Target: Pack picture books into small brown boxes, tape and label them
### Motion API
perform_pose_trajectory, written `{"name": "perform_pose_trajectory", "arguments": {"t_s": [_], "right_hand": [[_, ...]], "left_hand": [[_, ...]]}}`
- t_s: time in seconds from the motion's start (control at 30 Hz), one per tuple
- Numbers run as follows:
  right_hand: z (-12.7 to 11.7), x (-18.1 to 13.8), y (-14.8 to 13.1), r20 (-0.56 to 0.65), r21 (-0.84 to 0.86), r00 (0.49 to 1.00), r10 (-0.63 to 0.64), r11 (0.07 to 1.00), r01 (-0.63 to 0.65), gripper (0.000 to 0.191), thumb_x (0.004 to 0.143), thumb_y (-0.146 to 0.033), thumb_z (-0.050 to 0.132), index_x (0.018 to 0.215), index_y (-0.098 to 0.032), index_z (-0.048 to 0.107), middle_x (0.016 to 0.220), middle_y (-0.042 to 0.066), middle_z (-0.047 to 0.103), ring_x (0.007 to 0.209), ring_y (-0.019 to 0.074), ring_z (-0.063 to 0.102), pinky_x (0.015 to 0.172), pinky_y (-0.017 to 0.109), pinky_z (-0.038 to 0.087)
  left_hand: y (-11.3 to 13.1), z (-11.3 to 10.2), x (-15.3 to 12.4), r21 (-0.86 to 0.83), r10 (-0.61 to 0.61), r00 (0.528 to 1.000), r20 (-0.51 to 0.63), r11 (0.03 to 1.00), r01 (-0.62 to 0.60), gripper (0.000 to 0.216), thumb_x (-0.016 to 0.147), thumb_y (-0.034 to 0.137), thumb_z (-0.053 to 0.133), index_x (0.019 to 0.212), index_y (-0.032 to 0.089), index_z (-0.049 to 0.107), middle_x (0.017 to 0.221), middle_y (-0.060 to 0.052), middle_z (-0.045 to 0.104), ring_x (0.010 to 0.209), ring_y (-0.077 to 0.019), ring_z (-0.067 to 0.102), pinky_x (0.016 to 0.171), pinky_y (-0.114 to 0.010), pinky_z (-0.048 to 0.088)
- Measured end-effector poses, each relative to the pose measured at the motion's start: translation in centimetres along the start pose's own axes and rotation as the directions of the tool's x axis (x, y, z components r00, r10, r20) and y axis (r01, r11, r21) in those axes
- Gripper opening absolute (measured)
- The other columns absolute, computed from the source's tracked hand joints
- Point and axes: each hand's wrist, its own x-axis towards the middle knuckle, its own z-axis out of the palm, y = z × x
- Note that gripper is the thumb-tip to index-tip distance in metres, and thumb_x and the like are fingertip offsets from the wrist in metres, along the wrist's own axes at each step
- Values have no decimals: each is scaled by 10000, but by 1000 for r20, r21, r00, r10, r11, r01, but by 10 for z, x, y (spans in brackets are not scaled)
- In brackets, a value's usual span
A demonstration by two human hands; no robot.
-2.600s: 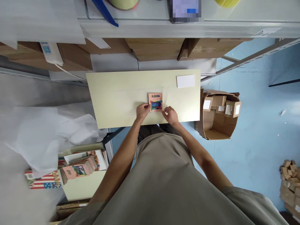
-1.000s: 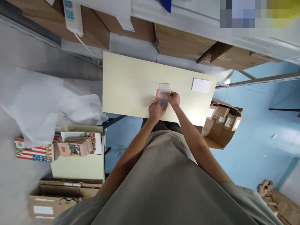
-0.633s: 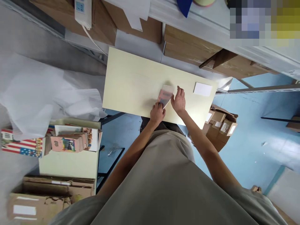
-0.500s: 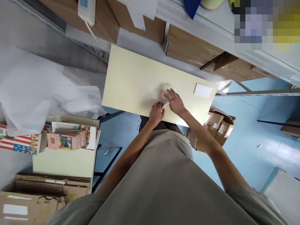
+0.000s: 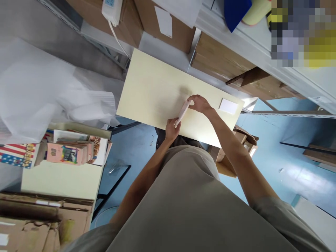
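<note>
A thin, pale pinkish-white book is tilted up on its edge above the cream table, its spine or page edge facing me. My left hand is closed around its near end. The fingers of my right hand pinch the far end, where a bit of whitish wrapping seems to show. The book's cover is turned out of sight. A white flat packet lies on the table to the right of my right hand.
White foam sheeting drapes at the left. Below it, several pink books stand on a side table. Cardboard boxes line the shelf behind the table, with a white power strip above. An open carton stands at the right.
The book has been turned from lying fairly flat to standing on edge. My right hand has gone from resting flat over it to pinching its far end. The view has shifted slightly.
</note>
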Motion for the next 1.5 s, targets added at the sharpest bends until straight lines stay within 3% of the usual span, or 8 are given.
{"name": "perform_pose_trajectory", "arguments": {"t_s": [0.17,0.33,0.63,0.73,0.83,0.97,1.17,1.5], "right_hand": [[4,13,-5,-22,42,997,77,996,-76,411,964,-384,862,1350,-258,798,1387,102,792,1345,390,683,1230,599,511],[18,30,-15,-82,80,979,187,980,-180,285,1062,-379,720,1289,-234,813,1285,133,829,1283,394,719,1186,591,550],[53,42,-28,-188,107,937,294,955,-278,272,1086,-300,590,1224,-215,809,1320,184,768,1324,379,681,1202,613,568],[55,35,-29,-263,96,929,260,965,-242,346,1105,-328,555,1351,-189,756,1387,207,728,1418,392,612,1229,646,547],[51,23,-37,-294,-15,938,184,980,-197,441,1107,-249,515,1510,-155,667,1621,235,597,1571,405,494,1291,660,477],[45,7,-56,-92,-164,995,-27,986,11,581,1062,-153,503,1637,-172,588,1833,171,409,1732,362,321,1380,633,362],[50,1,-65,196,-216,940,-280,922,320,785,938,-96,618,1714,-135,508,1852,137,379,1772,284,249,1457,511,216],[49,11,-54,167,-181,948,-269,937,298,668,1019,-91,549,1672,-236,566,1790,82,508,1748,282,323,1444,543,268]], "left_hand": [[5,-4,2,-13,-198,979,-40,980,198,400,1137,406,546,1325,146,786,1254,-184,821,1133,-289,799,1006,-362,614],[0,-10,17,-40,-367,930,-18,930,366,447,1138,424,509,936,181,826,1080,-154,874,1113,-304,823,1002,-360,594],[-4,-26,27,99,-356,926,126,933,345,439,1113,487,548,853,211,770,965,-134,854,1056,-335,802,1023,-442,587],[-5,-38,26,188,-322,946,43,932,309,362,1100,499,594,1041,182,760,1116,-193,819,1151,-375,776,1068,-488,584],[-3,-47,28,228,-82,992,-99,968,102,369,1085,379,613,1362,139,652,1448,-260,693,1419,-388,653,1218,-519,512],[1,-39,36,257,152,988,-7,956,-145,631,1021,305,685,1604,158,492,1764,-262,436,1703,-418,344,1347,-608,378],[-2,-12,39,265,142,987,74,951,-157,977,910,249,834,1753,147,351,1859,-230,308,1762,-473,167,1398,-665,276],[-5,-5,35,271,142,990,25,952,-143,979,900,236,858,1759,205,388,1861,-212,307,1765,-482,151,1380,-740,282]]}}
